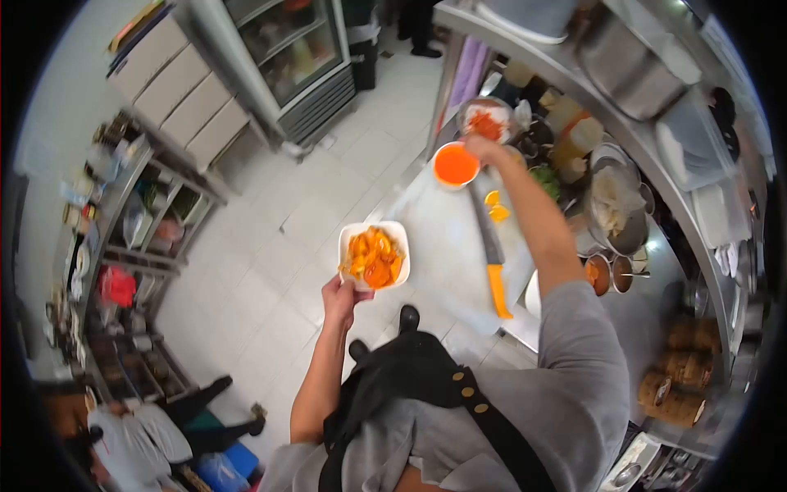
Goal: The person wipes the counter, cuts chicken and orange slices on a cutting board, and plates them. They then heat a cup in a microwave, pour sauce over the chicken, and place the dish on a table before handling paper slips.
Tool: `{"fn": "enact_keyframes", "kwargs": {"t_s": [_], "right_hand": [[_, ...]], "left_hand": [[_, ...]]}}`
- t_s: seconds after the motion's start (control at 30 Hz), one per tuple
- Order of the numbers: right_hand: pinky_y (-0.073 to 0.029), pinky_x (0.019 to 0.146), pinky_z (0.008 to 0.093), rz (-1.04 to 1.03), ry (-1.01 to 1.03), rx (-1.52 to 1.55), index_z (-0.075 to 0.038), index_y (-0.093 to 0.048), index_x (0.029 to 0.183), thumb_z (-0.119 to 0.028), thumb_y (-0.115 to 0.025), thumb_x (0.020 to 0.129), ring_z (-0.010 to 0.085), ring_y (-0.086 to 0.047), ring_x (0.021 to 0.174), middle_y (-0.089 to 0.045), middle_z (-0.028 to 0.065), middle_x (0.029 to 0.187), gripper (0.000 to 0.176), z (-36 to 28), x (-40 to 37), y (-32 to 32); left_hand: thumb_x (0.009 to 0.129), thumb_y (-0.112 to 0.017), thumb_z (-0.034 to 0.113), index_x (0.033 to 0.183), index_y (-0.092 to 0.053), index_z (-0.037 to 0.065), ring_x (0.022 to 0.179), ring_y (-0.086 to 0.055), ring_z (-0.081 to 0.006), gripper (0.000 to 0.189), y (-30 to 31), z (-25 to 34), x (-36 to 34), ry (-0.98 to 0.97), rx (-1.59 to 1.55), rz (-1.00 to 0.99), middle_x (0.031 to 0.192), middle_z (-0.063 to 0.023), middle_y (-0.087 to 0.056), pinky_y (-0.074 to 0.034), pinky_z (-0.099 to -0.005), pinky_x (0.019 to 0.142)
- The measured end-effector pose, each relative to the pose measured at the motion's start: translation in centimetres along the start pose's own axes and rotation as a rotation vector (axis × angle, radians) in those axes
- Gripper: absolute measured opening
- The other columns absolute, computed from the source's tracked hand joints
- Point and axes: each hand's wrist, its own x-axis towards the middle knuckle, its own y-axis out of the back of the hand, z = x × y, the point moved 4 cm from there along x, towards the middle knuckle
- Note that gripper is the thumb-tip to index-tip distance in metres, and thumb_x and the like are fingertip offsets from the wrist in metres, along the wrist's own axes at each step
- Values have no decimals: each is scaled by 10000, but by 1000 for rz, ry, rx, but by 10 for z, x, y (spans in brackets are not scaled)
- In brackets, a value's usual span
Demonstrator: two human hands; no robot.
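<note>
My left hand (343,302) grips the near edge of a white square bowl (401,232) filled with glossy orange pieces, held out over the floor. At the far end of the white cutting board (434,238), my right hand (482,150) is closed on the rim of a white round container (440,178) of bright orange liquid. A long knife with a yellow handle (496,289) lies on the board, its blade pointing towards that container. Two orange slices (496,207) lie beside the blade.
Beyond the container sits a bowl of shredded orange food (485,125). Sauce pots (620,271) and a metal shelf (656,115) line the right side. At left stand a glass-door fridge (287,49) and a rack (147,238). Another person (147,435) is at lower left.
</note>
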Motion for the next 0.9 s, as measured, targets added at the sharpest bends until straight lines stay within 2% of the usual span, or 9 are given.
{"fn": "enact_keyframes", "kwargs": {"t_s": [0.1, 0.17, 0.27, 0.4, 0.57, 0.63, 0.77, 0.8, 0.9], "right_hand": [[-516, 709, 428, 437, 379, -684, -1, -628, 942, -53, -499, 727, 354, -648, 810, -668, 200, 873, 255, 32, 46, 6], [-486, 812, 457, 522, 240, -517, 15, -586, 1106, 14, -469, 727, 419, -599, 933, -619, 273, 982, 397, -20, -58, -1], [-517, 696, 451, 789, 588, -205, -6, -663, 852, -34, -575, 769, 364, -641, 796, -641, 236, 868, 124, -84, -225, 4], [-438, 495, 334, 1902, 732, -552, -59, -647, 797, -115, -660, 783, 262, -543, 557, -571, 91, 675, 60, -144, -385, 75], [-474, 637, 428, 2028, -22, -743, -70, -639, 784, -178, -703, 732, 292, -584, 655, -616, 106, 756, 136, -167, -396, 171], [-480, 864, 387, 1862, -275, -508, -75, -671, 1005, -267, -654, 724, 392, -610, 922, -654, 213, 973, 341, -154, -382, 209], [-480, 751, 423, 2028, 489, -693, -15, -638, 828, -135, -619, 754, 338, -610, 912, -631, 201, 936, 142, -187, -389, 148], [-482, 745, 412, 2013, 971, -786, -17, -630, 847, -81, -609, 764, 327, -609, 867, -628, 183, 958, 107, -202, -392, 119], [-471, 793, 431, 1661, 943, -926, -56, -614, 924, -92, -671, 722, 318, -609, 928, -628, 129, 977, 213, -203, -383, 56]], "left_hand": [[855, -394, -4, 1092, -509, -131, 653, -663, -269, 293, -27, 4, 8, -47, 31, -79, 894, -221, -634, -580, -336, 592], [845, -392, -11, 1098, -495, -138, 650, -666, -275, 301, -41, 2, 12, -19, 23, -140, 887, -225, -635, -584, -349, 592], [841, -388, -12, 1107, -447, -159, 639, -669, -300, 309, -65, -6, 25, 25, 15, -189, 891, -249, -621, -591, -372, 581], [864, -403, -11, 1126, -420, -168, 623, -662, -318, 306, -97, -19, 40, -3, 26, -204, 948, -260, -596, -595, -366, 588], [862, -423, -30, 1189, -408, -92, 716, -663, -275, 333, -114, -51, 51, -43, -57, -265, 989, -195, -604, -591, -351, 584], [868, -428, -30, 1249, -349, -62, 741, -661, -273, 390, -119, -68, 57, -66, -159, -317, 1008, -178, -598, -587, -367, 652], [882, -448, 2, 1290, -292, -47, 739, -660, -274, 439, -111, -58, 44, 67, -135, -480, 989, -178, -585, -570, -358, 691], [888, -451, 16, 1292, -290, -44, 736, -661, -273, 439, -109, -53, 43, 118, -101, -526, 984, -180, -583, -568, -347, 671], [900, -447, 44, 1248, -348, -42, 719, -661, -266, 372, -100, -51, 52, 184, -19, -541, 965, -184, -587, -564, -336, 649]]}}
